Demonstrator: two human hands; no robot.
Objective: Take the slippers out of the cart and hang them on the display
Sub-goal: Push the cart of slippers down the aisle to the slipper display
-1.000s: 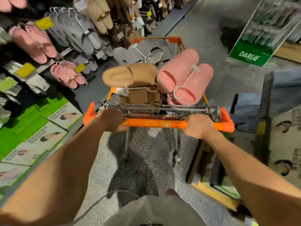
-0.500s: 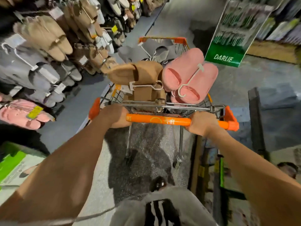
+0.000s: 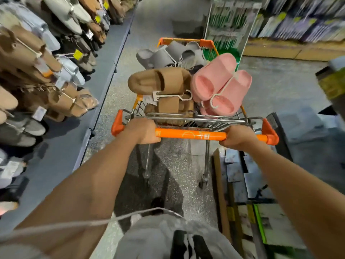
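Observation:
An orange-handled wire cart (image 3: 190,135) stands in the aisle in front of me, piled with slippers on white hangers. A tan pair (image 3: 160,81) lies on top at the left, a pink pair (image 3: 222,85) on the right, and grey pairs (image 3: 168,55) at the far end. My left hand (image 3: 143,130) grips the handle near its left end. My right hand (image 3: 239,136) grips it near the right end. The slipper display (image 3: 37,58) runs along the left side, hung with tan, grey and white pairs.
A grey base shelf (image 3: 74,128) edges the display on the left. Flat boxes and a pallet (image 3: 248,176) crowd the floor at the right. A green-based stand (image 3: 229,27) stands ahead beyond the cart, with shelves of goods behind it. The speckled aisle runs forward.
The cart has rolled forward along the aisle. The pink hanging slippers and green boxes slid out of view behind; tan and grey pairs now hang beside me. Both hands stayed on the handle.

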